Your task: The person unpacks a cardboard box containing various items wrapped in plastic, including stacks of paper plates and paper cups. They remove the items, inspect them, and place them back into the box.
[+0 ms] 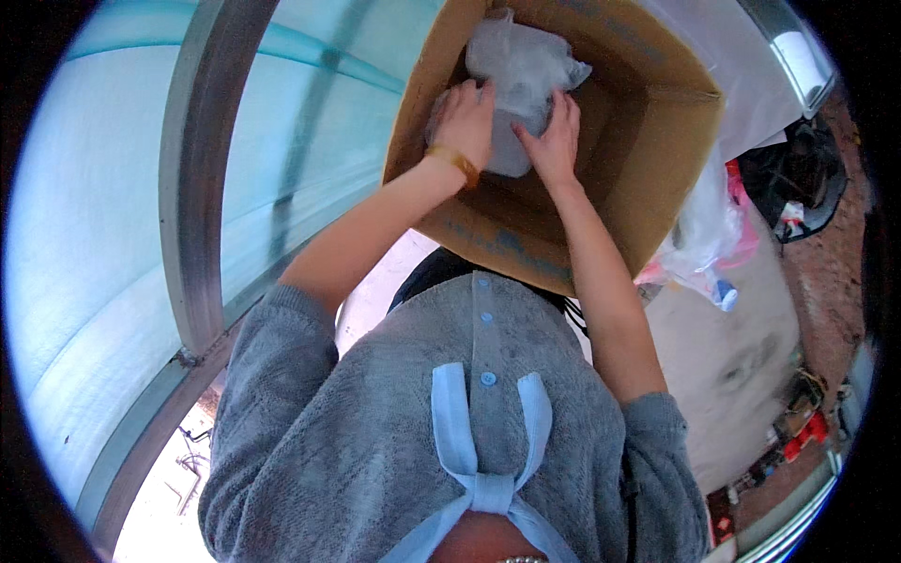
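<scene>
At the top centre of the frame, a translucent plastic-wrapped bundle point(521, 70) lay inside an open cardboard box point(657, 174). The left hand point(463, 124) rested against the bundle's left side, and the right hand point(554, 145) touched its right side, thumb spread from the fingers. I could not tell whether either grip was clenched on the plastic or merely loosely laid there.

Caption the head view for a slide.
Left hand and right hand on translucent plastic packaging inside an open cardboard box.
</scene>
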The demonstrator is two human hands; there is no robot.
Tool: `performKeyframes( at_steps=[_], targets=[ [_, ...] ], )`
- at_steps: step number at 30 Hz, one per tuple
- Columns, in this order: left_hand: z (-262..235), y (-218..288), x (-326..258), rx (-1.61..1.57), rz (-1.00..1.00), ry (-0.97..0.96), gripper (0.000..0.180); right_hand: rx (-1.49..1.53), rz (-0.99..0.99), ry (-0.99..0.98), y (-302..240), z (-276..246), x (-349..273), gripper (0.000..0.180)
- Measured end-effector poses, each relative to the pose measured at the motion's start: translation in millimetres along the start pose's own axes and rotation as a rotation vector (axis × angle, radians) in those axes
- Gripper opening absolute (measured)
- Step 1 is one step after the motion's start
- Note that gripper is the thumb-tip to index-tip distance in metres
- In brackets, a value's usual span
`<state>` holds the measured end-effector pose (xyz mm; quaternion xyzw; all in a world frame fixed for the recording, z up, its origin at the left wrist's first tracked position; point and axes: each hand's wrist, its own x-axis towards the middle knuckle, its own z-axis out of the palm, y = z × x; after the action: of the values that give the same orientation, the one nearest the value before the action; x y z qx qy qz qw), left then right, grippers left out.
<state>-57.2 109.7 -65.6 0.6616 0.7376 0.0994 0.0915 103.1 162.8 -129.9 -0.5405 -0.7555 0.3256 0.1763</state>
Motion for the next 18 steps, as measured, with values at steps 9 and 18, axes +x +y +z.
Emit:
performKeyframes(
  at_steps=[9,18],
  targets=[
    [15.5,14.2,-26.1,-1.193,-1.636,-0.405,0.063,-0.226,-0.296,-0.252,-21.7,24.0,13.8,0.038],
    [55.1,34.5,19.7,-0.301,-0.75,-0.152,0.057,-0.052,-0.03,-0.37,-31.4,23.6,54.6,0.026]
  ],
)
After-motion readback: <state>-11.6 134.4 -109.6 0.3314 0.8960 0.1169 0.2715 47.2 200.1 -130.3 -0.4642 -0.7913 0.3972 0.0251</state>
